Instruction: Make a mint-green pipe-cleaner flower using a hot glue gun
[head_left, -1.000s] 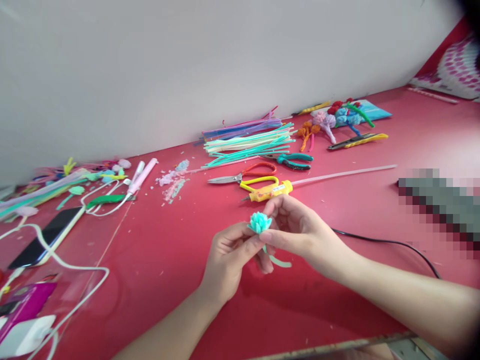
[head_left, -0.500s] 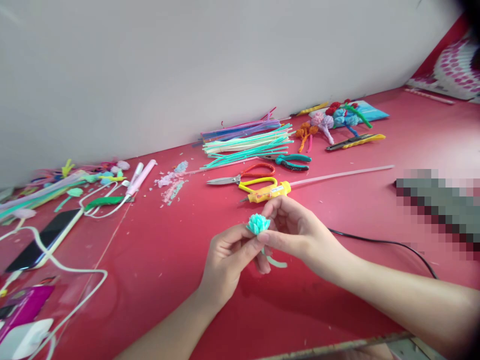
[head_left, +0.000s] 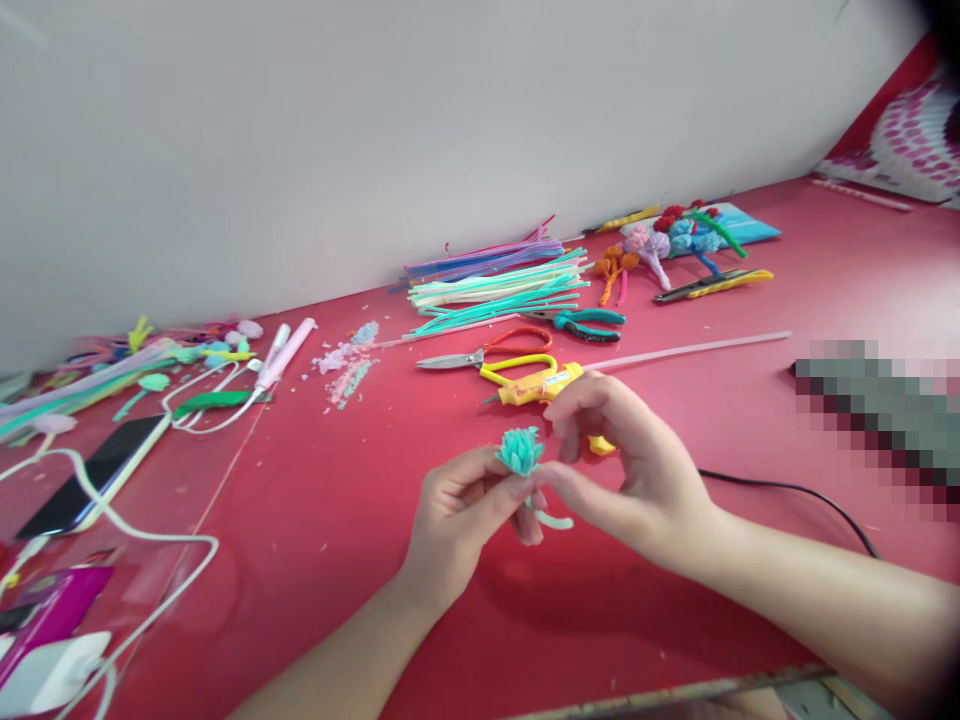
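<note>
A small turquoise flower (head_left: 519,452) with pointed petals is pinched at its base by my left hand (head_left: 465,515). Its pale green stem (head_left: 555,521) curves out below my fingers toward the right. My right hand (head_left: 626,465) is just right of the flower, thumb near its base and forefinger raised apart, with nothing visible between them. Behind my right hand lies a yellow glue gun (head_left: 540,385) with a pink stick in its back end. Scissors (head_left: 487,357) with red and yellow handles lie beyond it.
Bundles of pipe cleaners (head_left: 499,285), pliers (head_left: 589,322), a cutter (head_left: 712,285) and finished flowers (head_left: 652,245) lie at the back. A phone (head_left: 97,475), white cables and a pink curling tool (head_left: 285,357) are at the left. A black cord (head_left: 787,485) runs right.
My right hand has let go of the flower's base and opened, its fingers moving up and right. The flower, still in my left hand, now shows its petals standing more upright.
</note>
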